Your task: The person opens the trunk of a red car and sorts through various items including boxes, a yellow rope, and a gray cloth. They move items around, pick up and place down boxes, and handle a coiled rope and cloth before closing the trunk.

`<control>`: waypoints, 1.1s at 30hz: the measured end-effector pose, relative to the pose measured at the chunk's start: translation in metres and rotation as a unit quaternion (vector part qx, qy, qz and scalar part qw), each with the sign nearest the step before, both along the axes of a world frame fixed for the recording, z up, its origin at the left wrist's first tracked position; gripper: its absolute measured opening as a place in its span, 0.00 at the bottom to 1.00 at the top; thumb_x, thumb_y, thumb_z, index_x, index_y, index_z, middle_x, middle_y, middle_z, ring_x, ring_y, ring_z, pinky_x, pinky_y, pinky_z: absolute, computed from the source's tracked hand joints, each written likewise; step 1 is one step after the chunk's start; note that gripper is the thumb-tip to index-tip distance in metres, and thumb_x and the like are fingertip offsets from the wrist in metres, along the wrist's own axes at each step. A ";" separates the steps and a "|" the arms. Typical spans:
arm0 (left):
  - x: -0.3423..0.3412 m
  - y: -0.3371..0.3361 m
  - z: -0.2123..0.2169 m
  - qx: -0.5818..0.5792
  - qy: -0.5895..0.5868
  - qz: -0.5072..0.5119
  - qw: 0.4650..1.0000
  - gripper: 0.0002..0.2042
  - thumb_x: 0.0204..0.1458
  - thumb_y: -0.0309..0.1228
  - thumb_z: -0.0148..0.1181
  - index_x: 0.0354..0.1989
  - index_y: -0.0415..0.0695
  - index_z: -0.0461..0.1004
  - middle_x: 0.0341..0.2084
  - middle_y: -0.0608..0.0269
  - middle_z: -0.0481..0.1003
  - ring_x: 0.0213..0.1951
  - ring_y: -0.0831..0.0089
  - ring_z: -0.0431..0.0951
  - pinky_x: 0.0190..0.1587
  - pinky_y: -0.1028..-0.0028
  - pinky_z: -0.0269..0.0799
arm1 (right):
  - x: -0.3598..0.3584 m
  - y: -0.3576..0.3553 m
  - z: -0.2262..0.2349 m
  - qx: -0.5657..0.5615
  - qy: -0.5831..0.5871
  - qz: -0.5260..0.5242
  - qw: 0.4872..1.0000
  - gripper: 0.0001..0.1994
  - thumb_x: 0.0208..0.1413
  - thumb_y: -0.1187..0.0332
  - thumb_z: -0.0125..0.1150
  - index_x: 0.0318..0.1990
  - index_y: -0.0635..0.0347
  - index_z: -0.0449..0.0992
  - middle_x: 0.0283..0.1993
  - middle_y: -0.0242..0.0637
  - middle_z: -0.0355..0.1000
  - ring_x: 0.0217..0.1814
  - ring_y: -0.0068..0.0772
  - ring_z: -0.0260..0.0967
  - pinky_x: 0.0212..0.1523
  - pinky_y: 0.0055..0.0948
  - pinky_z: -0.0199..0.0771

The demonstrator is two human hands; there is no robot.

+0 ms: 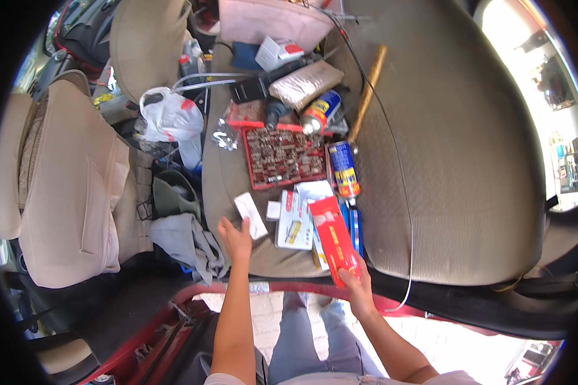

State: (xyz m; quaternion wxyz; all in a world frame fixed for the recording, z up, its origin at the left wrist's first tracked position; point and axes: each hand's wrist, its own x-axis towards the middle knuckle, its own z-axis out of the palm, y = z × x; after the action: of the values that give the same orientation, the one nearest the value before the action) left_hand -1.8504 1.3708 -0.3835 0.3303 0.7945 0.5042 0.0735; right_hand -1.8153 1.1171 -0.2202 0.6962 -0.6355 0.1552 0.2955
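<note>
My right hand (355,282) grips the lower end of a flat red packet (332,236) with pale lettering, tilted over the seat. To the left, my left hand (236,240) has its fingers apart, and its thumb overlaps the edge of a small white box (251,217). Whether the thumb touches the box, I cannot tell. Between the hands lies a white printed box (294,221) with a yellow picture, partly overlapped by other packs. Just beyond sits a red tray (252,173) full of small metal pieces.
Behind the tray are a blue-and-yellow spray can (324,109), a dark power tool (273,115) and a wrapped block (306,83). A second can (344,170) lies nearer. A wooden handle (368,93) and a thin cable (401,167) cross the seat (456,173). A plastic bag (170,115) is left.
</note>
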 end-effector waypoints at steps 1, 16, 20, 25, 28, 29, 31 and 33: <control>-0.005 -0.008 0.009 0.021 -0.107 0.027 0.994 0.33 0.51 0.47 0.54 0.55 0.30 0.58 0.53 0.43 0.59 0.55 0.52 0.61 0.56 0.65 0.56 | -0.004 -0.003 -0.003 -0.028 -0.008 0.011 1.000 0.36 0.47 0.66 0.62 0.61 0.68 0.50 0.58 0.43 0.57 0.58 0.29 0.56 0.57 0.28 0.58; -0.027 -0.068 0.071 -0.679 -0.343 0.133 0.635 0.25 0.50 0.40 0.56 0.54 0.42 0.59 0.45 0.61 0.69 0.45 0.71 0.72 0.48 0.69 0.69 | 0.177 0.008 -0.141 -0.420 -0.245 0.113 0.866 0.42 0.40 0.54 0.67 0.59 0.66 0.53 0.58 0.53 0.56 0.61 0.50 0.53 0.56 0.42 0.60; -0.007 -0.044 0.057 -0.561 -0.324 0.118 0.753 0.22 0.47 0.31 0.59 0.51 0.41 0.61 0.41 0.61 0.70 0.40 0.74 0.73 0.42 0.73 0.70 | 0.210 0.047 -0.185 -0.604 -0.166 0.147 0.765 0.45 0.35 0.48 0.68 0.57 0.62 0.52 0.54 0.51 0.59 0.58 0.47 0.57 0.50 0.45 0.66; 0.026 0.028 0.024 -0.366 -0.263 0.016 0.892 0.25 0.43 0.29 0.63 0.50 0.39 0.60 0.39 0.58 0.71 0.36 0.73 0.74 0.38 0.74 0.71 | 0.229 0.069 -0.145 -0.541 -0.106 0.142 0.822 0.39 0.33 0.50 0.67 0.50 0.65 0.57 0.45 0.50 0.68 0.42 0.47 0.71 0.41 0.39 0.72; 0.046 0.050 0.049 -0.183 -0.115 -0.068 0.974 0.31 0.37 0.32 0.66 0.51 0.38 0.59 0.38 0.54 0.71 0.38 0.63 0.74 0.41 0.70 0.69 | 0.213 0.044 -0.082 -0.305 -0.101 0.082 0.943 0.44 0.33 0.49 0.68 0.54 0.69 0.56 0.41 0.49 0.69 0.37 0.39 0.72 0.35 0.29 0.73; 0.049 0.053 0.040 -0.224 -0.162 -0.081 0.958 0.34 0.34 0.34 0.68 0.52 0.40 0.59 0.39 0.52 0.70 0.41 0.58 0.72 0.45 0.66 0.67 | 0.211 0.047 -0.032 -0.217 0.010 0.141 0.966 0.43 0.34 0.49 0.68 0.54 0.68 0.56 0.42 0.47 0.69 0.38 0.36 0.72 0.33 0.25 0.73; 0.071 0.037 0.051 -0.118 -0.107 -0.188 0.969 0.36 0.32 0.35 0.68 0.53 0.40 0.59 0.43 0.52 0.67 0.45 0.56 0.70 0.47 0.64 0.65 | 0.216 0.042 0.023 -0.160 0.013 0.152 0.975 0.41 0.38 0.50 0.66 0.56 0.67 0.55 0.41 0.43 0.69 0.40 0.32 0.71 0.31 0.23 0.74; 0.096 0.012 0.069 -0.026 -0.049 -0.286 0.957 0.37 0.30 0.36 0.68 0.53 0.42 0.60 0.46 0.54 0.65 0.47 0.56 0.66 0.48 0.62 0.63 | 0.230 0.039 0.064 -0.168 -0.046 0.145 0.974 0.40 0.39 0.52 0.65 0.56 0.66 0.56 0.41 0.41 0.68 0.40 0.30 0.70 0.31 0.23 0.74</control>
State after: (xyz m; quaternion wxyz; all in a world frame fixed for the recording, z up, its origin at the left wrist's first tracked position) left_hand -1.7543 1.3828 -0.3149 0.3824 0.8920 0.2410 0.0020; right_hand -1.5854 1.1556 -0.1564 0.5357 -0.7717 0.0766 0.3341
